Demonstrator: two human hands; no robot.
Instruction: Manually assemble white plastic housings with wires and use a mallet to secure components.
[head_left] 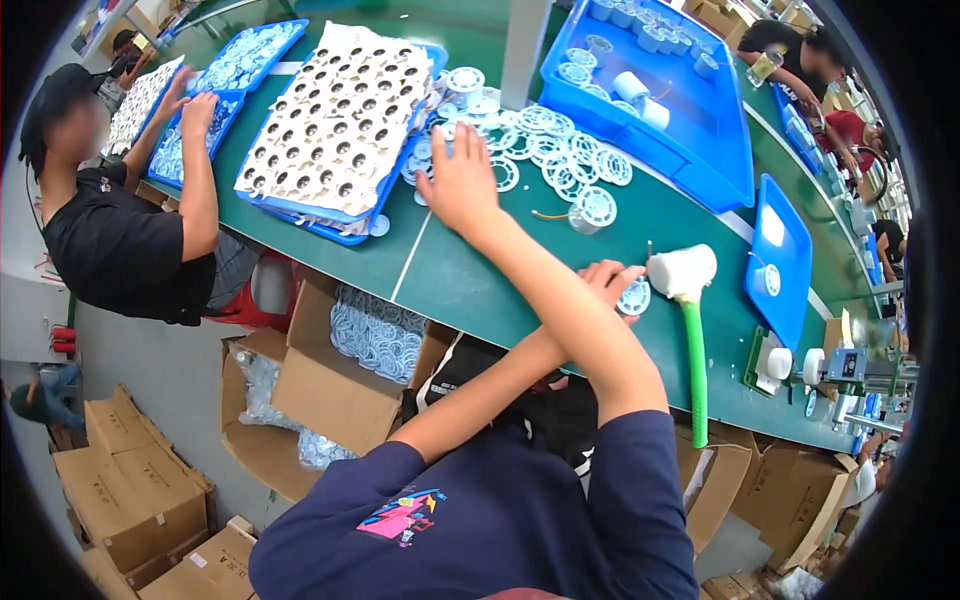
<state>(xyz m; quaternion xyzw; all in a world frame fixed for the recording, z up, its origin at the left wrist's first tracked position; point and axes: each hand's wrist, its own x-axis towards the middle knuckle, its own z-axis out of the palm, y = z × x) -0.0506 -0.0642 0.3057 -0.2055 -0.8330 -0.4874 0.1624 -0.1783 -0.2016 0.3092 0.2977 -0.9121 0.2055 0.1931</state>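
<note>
My arms are crossed, the right forearm over the left. My left hand (pixel 606 284) has come out on the right side and grips a small light-blue round plastic part (pixel 634 297) just above the green table. Its fingers are partly hidden. My right hand (pixel 461 185) reaches to the left, fingers spread, at the edge of a heap of light-blue slotted discs (pixel 566 150); nothing shows in its grasp. Close to my left hand stands a mallet with a white head (pixel 683 272) and a green handle (pixel 696 375). A spool-like part with a wire (pixel 594 209) sits between my hands.
A blue tray under stacked pulp trays (pixel 335 115) lies left. Behind is a large blue bin (pixel 700 150) with white cylinders; a blue tray (pixel 783 270) and bench fixture (pixel 848 367) stand right. A co-worker (pixel 110 210) sits left. Open cartons of discs (pixel 375 335) stand below the edge.
</note>
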